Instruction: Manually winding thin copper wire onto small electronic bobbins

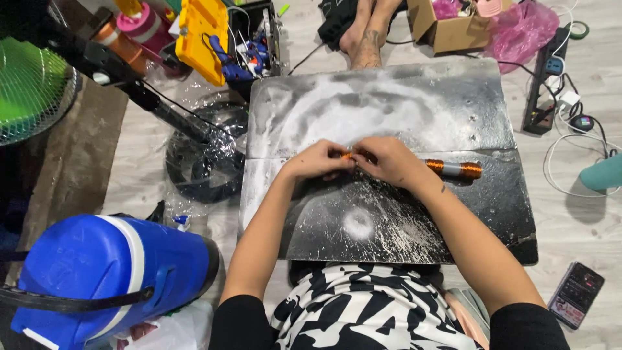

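— What did the hands have hold of?

— A small copper-wound piece [347,155], orange and shiny, pinched between the left hand [317,160] and the right hand [387,159]. It sat just left of the copper wire spool [455,170], above the middle of the scorched metal desk [389,162]. Most of it was hidden under the fingers.

— How would you have expected it to handle?

— Light, I judged, and stiff at the core, but the fine wire looked easy to kink or snag (thin windings like that slip off if squeezed on the coil). The ends seemed the safer place to grip, not the wound middle.

— And the pose?

— Both forearms came in from the near edge of the desk and met at a shallow angle, wrists low, close to the plate. Each hand was closed narrowly on the piece, fingertips curled in and thumbs tucked under. The spool lay on its side just beyond the right wrist, apparently untouched.
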